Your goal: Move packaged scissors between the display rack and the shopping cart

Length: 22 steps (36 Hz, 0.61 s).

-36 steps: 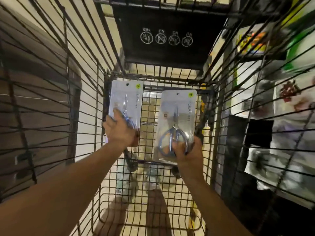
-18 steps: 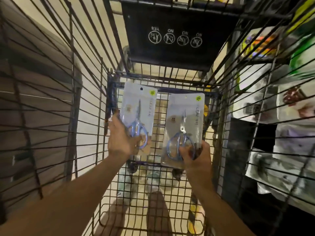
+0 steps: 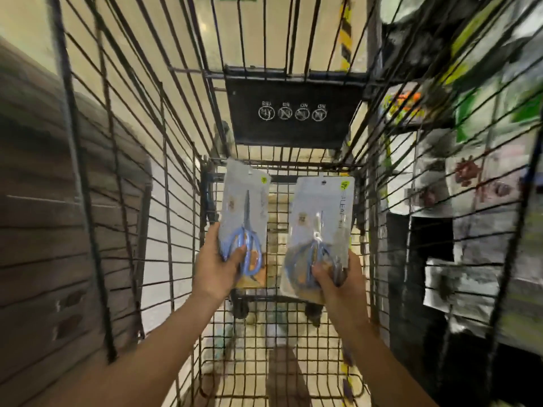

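Holding two items inside the shopping cart [image 3: 176, 183]: left hand [image 3: 216, 268] grips left scissors pack [image 3: 245, 207] by its lower end; right hand [image 3: 338, 279] pinches right scissors pack [image 3: 320, 218] likewise. Both upright above hands, faces readable, probably for lifting out toward display rack [image 3: 470, 201], right of right hand.

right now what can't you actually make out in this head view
- Lower edge of the left scissors pack: covered by the left hand.
- Handles in the right scissors pack: partly behind the right hand.
- Goods on the display rack: blurred, crossed by cart wires.
- Print on both packs: too small.
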### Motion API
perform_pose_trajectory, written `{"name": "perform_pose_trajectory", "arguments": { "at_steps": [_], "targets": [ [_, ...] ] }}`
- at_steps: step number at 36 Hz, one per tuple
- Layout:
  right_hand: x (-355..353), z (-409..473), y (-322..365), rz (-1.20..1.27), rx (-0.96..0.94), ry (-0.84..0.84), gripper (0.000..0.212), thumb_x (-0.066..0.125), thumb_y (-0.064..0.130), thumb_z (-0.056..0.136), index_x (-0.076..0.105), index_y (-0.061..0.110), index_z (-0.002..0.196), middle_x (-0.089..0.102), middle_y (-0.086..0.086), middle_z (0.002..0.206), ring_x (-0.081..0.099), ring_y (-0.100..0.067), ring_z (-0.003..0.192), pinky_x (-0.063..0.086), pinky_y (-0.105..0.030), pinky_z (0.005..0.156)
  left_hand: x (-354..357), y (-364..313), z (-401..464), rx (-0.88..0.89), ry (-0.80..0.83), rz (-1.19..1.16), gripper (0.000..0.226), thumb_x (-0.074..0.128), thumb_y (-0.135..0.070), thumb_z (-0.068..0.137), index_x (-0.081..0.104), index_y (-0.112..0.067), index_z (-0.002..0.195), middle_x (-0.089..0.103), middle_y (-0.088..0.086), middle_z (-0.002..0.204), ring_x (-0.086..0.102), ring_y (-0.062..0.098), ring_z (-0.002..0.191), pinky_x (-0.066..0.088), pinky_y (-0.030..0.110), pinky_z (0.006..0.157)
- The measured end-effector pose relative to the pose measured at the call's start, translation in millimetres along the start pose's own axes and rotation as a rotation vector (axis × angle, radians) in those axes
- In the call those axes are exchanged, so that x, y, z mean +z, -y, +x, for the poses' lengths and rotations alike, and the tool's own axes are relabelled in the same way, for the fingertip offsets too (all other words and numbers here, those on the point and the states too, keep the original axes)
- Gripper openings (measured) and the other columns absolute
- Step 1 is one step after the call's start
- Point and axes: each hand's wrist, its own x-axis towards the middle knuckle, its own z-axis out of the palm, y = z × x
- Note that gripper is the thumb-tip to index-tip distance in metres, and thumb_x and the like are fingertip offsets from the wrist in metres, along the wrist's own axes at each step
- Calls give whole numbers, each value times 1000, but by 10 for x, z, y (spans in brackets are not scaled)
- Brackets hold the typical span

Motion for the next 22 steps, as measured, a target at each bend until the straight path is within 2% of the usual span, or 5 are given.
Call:
{"name": "perform_pose_trajectory", "arguments": {
  "at_steps": [7,11,14,17,22],
  "targets": [
    [-359,-978,742,104,28,29,38,59,11,101,44,16,136,64,-2,116,64,7,77,47,-2,58,-410,-766,-797,114,50,34,61,66,6,93,49,-22,144,67,-1,131,67,11,115,54,39,102],
    [-533,-1712,1127,139,-18,-83,56,71,45,90,48,34,140,62,1,135,67,-11,112,62,-35,85,-795,-1380,-1371,185,109,7,57,65,5,93,52,-28,137,68,-14,125,64,-15,98,53,9,83],
    [-627,-2225,1370,209,-64,-123,44,76,15,90,58,23,129,74,0,108,73,-6,90,59,-23,64,-1092,-1723,-1748,288,164,59,54,70,-12,93,49,-46,129,65,-36,118,59,-18,106,51,16,93],
    [-696,-2742,1646,323,-70,-138,41,69,-10,87,58,15,117,72,-9,94,72,-2,68,54,-17,50,-1342,-1927,-2051,342,206,96,63,73,-18,91,44,-34,144,47,-23,148,51,3,129,42,29,109],
    [-819,-3326,1627,325,-139,-231,53,74,-1,87,55,28,128,74,0,109,74,-23,97,62,-40,79,-1675,-2092,-2351,385,344,129,67,81,-22,82,49,-49,134,67,-10,130,70,27,113,57,58,92]
  ]
}}
